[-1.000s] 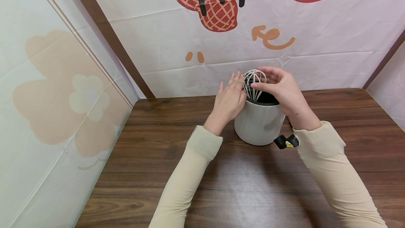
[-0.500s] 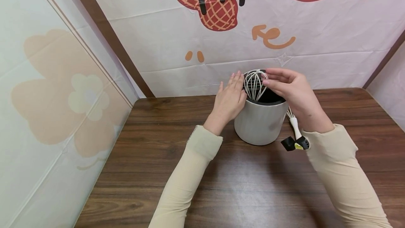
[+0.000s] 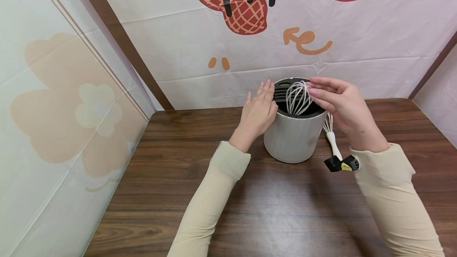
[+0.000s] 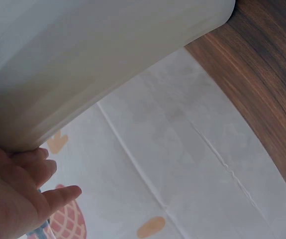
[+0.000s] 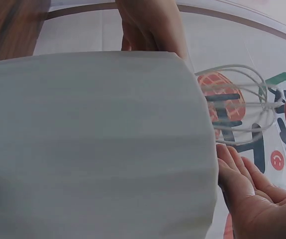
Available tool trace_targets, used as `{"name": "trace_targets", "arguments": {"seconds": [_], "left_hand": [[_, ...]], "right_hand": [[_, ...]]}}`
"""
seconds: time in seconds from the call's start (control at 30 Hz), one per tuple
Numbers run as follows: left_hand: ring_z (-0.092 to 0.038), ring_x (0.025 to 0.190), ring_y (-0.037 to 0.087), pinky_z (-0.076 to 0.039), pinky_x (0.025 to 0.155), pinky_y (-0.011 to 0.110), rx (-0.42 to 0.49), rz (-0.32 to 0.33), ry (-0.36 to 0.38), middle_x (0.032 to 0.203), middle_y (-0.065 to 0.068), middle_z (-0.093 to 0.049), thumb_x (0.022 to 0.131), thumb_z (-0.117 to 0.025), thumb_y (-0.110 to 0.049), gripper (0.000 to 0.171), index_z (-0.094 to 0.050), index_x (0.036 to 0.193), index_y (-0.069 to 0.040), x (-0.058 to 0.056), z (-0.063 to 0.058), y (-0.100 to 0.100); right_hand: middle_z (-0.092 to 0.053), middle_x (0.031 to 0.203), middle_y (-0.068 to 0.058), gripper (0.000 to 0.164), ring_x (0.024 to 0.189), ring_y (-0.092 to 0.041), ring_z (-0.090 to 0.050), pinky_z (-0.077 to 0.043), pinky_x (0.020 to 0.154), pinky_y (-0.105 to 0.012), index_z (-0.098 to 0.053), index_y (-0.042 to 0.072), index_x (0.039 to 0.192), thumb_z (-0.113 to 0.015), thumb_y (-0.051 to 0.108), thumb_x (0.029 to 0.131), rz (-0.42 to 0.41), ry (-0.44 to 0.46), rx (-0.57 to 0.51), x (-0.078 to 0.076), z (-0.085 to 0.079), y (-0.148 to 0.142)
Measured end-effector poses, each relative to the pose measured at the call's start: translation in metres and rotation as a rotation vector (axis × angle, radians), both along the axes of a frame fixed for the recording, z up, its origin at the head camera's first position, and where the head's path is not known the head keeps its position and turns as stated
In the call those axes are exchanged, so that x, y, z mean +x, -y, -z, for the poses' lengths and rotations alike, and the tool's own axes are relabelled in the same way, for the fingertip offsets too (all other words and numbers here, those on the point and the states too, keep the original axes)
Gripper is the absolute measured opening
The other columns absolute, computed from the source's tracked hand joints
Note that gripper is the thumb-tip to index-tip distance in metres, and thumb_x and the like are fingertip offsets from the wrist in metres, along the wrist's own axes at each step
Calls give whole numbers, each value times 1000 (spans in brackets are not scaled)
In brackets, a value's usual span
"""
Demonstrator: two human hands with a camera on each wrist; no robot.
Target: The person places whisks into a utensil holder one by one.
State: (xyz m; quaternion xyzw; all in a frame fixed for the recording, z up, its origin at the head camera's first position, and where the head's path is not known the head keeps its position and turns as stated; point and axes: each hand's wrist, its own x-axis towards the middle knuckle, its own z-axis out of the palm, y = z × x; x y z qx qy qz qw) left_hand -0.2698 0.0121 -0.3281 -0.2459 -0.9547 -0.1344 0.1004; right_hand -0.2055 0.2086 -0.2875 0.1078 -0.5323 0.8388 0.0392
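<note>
A ribbed off-white utensil holder (image 3: 293, 140) with a dark inside stands on the wooden table. My left hand (image 3: 258, 112) rests flat against its left side, fingers straight and reaching up to the rim. From the mouth rises the wire head of a white whisk (image 3: 299, 98), tilted right; its handle is hidden inside. My right hand (image 3: 344, 106) is at the right rim, fingers loosely bent, thumb and fingertips right at the whisk's wires. In the right wrist view, the whisk's wire loops (image 5: 247, 104) stand between the thumb and the lower fingers, with a gap showing around them.
A black slotted piece (image 3: 280, 95) sits inside the holder's back left. A second whisk (image 3: 333, 144) with a white handle lies on the table right of the holder, beside a black device (image 3: 340, 164) at my right wrist. A printed cloth (image 3: 185, 58) hangs behind the table.
My right hand has moved right, its thumb leaving the front of the wires. The whisk head has swung right, uncovering the slotted piece. The left hand has stayed put.
</note>
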Motion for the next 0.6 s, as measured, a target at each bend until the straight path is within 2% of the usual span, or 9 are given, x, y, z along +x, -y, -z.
{"name": "trace_targets", "arguments": {"seconds": [0.27, 0.6], "left_hand": [[-9, 143, 11, -9, 114, 43, 3, 2, -8, 156, 0, -16, 99, -24, -25, 54, -23, 151, -10, 0, 1, 0], [-9, 143, 12, -9, 114, 44, 15, 14, 0, 156, 2, -16, 99, -24, -25, 54, -22, 151, -9, 0, 1, 0]], "right_hand": [[-68, 102, -17, 24, 96, -19, -66, -51, 82, -26, -66, -8, 107, -59, -13, 85, -40, -10, -130, 3, 1, -15], [-68, 101, -21, 23, 97, -25, -66, -51, 84, -32, -67, -10, 106, -54, -15, 87, -20, -20, -163, 5, 8, -34]]}}
